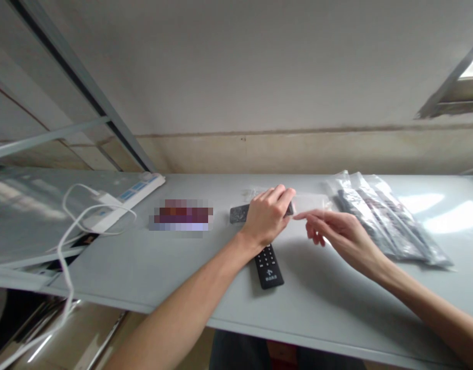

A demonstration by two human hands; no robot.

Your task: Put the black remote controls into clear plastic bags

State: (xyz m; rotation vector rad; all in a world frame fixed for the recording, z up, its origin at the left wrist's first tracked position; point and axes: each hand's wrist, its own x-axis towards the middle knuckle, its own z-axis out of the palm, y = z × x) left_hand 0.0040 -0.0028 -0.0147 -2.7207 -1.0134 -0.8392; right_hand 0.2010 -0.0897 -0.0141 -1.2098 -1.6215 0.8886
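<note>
A black remote control lies crosswise on the grey table, with clear plastic film around it. My left hand is closed over its right part and hides most of the buttons. The stretched index finger of my right hand reaches the remote's right end, while its other fingers are loosely bent. Behind that finger a clear plastic bag spreads flat towards the right. Below my left wrist lies a second black remote control, its upper end hidden under the wrist.
Several remotes in clear bags lie side by side at the right. On the left are a white power strip and a white cable hanging over the table edge. A pixelated item lies left of my hands. A wall stands behind the table.
</note>
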